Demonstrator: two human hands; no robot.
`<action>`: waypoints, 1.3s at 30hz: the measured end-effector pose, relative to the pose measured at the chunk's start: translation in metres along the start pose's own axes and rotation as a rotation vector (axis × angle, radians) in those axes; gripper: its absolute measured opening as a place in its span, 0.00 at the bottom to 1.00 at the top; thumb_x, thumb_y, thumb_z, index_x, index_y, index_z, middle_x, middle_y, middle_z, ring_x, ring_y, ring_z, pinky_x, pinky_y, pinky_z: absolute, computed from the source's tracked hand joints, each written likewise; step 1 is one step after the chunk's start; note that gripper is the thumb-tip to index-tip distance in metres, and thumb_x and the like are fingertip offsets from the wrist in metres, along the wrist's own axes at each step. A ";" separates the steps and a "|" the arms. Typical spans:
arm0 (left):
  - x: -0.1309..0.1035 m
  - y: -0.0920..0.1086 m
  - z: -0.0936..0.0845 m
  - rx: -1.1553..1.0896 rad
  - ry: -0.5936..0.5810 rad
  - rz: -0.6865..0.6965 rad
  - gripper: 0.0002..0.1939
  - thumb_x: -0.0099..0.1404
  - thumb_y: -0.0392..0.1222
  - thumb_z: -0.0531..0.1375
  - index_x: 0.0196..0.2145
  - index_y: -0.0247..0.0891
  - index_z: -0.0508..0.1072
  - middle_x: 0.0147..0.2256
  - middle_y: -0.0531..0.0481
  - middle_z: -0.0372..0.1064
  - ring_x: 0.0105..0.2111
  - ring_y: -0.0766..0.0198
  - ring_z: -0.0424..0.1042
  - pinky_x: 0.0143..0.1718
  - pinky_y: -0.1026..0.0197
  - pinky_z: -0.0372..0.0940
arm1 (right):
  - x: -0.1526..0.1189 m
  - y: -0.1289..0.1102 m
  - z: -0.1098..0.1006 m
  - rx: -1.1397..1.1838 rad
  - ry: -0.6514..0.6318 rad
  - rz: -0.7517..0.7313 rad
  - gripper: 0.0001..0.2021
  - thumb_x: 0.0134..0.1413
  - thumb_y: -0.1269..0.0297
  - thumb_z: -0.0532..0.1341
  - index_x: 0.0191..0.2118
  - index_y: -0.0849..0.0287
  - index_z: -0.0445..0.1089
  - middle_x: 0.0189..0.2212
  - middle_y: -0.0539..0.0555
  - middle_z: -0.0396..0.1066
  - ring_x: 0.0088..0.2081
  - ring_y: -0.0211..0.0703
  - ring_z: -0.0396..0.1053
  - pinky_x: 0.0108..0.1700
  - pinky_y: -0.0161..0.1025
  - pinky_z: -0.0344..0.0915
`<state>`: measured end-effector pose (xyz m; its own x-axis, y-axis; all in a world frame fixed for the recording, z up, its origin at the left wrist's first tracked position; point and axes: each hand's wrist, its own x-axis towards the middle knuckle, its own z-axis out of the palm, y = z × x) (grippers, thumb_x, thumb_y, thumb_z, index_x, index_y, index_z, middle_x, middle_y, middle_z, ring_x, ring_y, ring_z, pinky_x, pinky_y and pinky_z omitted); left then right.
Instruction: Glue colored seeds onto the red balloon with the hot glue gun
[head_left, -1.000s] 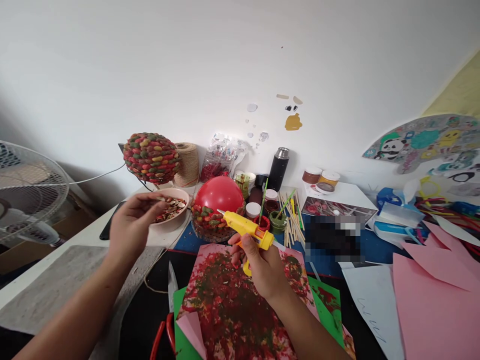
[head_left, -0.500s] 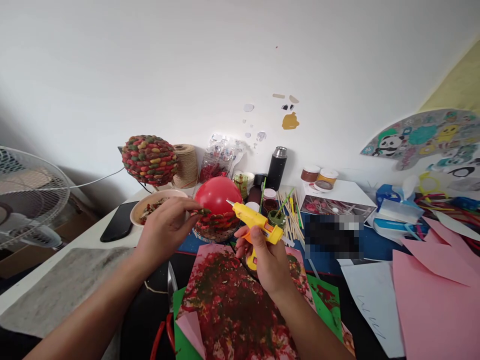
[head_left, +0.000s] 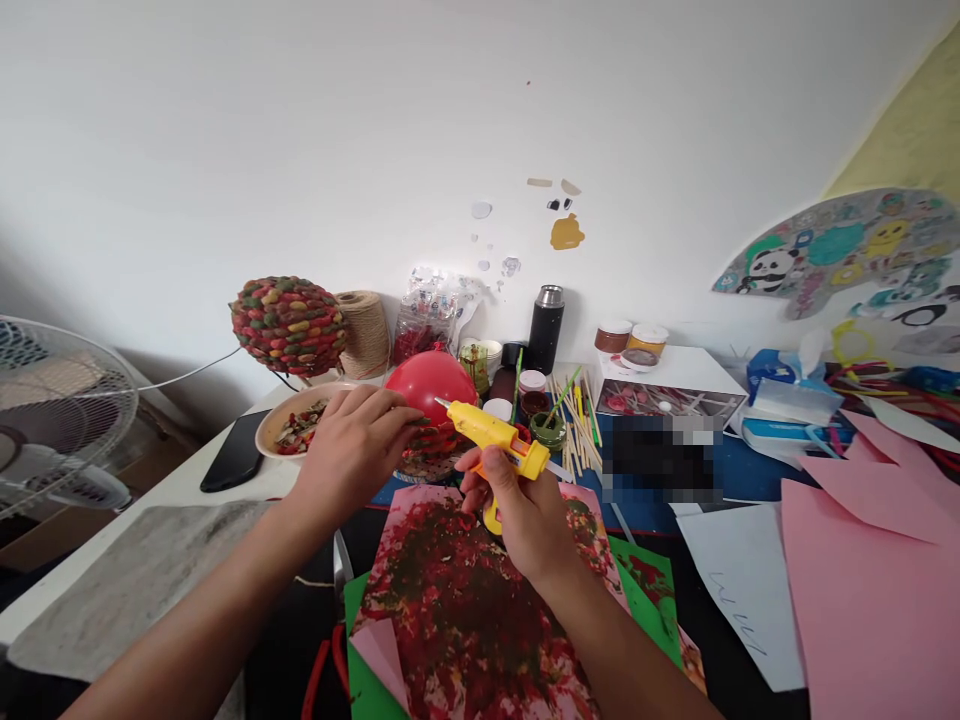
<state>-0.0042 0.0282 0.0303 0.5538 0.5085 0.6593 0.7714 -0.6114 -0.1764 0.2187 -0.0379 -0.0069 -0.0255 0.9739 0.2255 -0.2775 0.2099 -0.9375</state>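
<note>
A yellow hot glue gun [head_left: 487, 430] is gripped in my right hand [head_left: 525, 515], its nozzle pointing up and left beside the red balloon [head_left: 431, 385]. Small green and red painted shells [head_left: 431, 440] cover the balloon's lower part. My left hand [head_left: 360, 435] reaches to the balloon's near left side with its fingers pinched. Those fingertips press a small painted shell, mostly hidden by them, at the edge of the shell-covered band. Left of this hand, more painted shells lie in a beige bowl [head_left: 274, 420].
A shell-covered ball [head_left: 289, 325] and a twine spool [head_left: 365, 335] stand at the back left, near a fan [head_left: 60, 410] and phone [head_left: 236, 455]. Paint jars [head_left: 547, 430], wooden sticks [head_left: 577, 430] and a black flask [head_left: 546, 330] are behind. Paint-smeared paper [head_left: 480, 610] lies in front; red-handled scissors [head_left: 339, 650] beside it.
My left hand has moved right, bringing the shell in its fingertips against the balloon's side. The glue gun has shifted slightly left in my right hand. The view has also shifted slightly.
</note>
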 end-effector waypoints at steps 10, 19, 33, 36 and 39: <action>0.001 0.003 0.005 -0.001 -0.079 -0.044 0.11 0.77 0.41 0.60 0.44 0.44 0.85 0.43 0.41 0.81 0.43 0.45 0.75 0.47 0.43 0.68 | -0.001 0.002 0.001 -0.085 -0.031 -0.023 0.33 0.67 0.28 0.62 0.38 0.58 0.81 0.27 0.52 0.76 0.25 0.41 0.75 0.29 0.38 0.71; 0.002 0.002 0.006 0.122 -0.094 -0.001 0.11 0.79 0.41 0.58 0.41 0.42 0.82 0.41 0.41 0.80 0.42 0.45 0.74 0.44 0.45 0.66 | -0.003 0.008 -0.002 -0.164 -0.037 -0.026 0.32 0.68 0.30 0.62 0.38 0.58 0.82 0.27 0.55 0.78 0.27 0.45 0.76 0.31 0.41 0.72; 0.004 0.007 0.001 0.168 -0.081 0.057 0.14 0.79 0.39 0.57 0.36 0.39 0.79 0.36 0.41 0.78 0.38 0.47 0.74 0.41 0.47 0.62 | -0.004 0.007 -0.002 -0.255 -0.056 -0.010 0.35 0.67 0.27 0.60 0.39 0.59 0.81 0.27 0.55 0.77 0.27 0.45 0.76 0.31 0.40 0.71; 0.005 0.007 0.001 0.191 -0.075 0.058 0.15 0.79 0.38 0.56 0.35 0.39 0.79 0.38 0.40 0.80 0.37 0.47 0.75 0.40 0.47 0.62 | -0.004 0.008 -0.003 -0.265 -0.064 -0.014 0.35 0.68 0.27 0.60 0.39 0.59 0.81 0.27 0.55 0.77 0.27 0.45 0.76 0.31 0.40 0.71; 0.005 0.006 0.003 0.199 -0.060 0.040 0.16 0.80 0.38 0.55 0.36 0.39 0.80 0.38 0.41 0.81 0.37 0.48 0.76 0.41 0.47 0.62 | -0.004 0.007 -0.003 -0.273 -0.069 -0.024 0.33 0.69 0.28 0.60 0.39 0.58 0.81 0.27 0.55 0.77 0.27 0.45 0.76 0.30 0.40 0.71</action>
<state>0.0044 0.0285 0.0301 0.5986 0.5249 0.6051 0.7916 -0.5035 -0.3463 0.2193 -0.0397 -0.0151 -0.0897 0.9623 0.2568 -0.0099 0.2569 -0.9664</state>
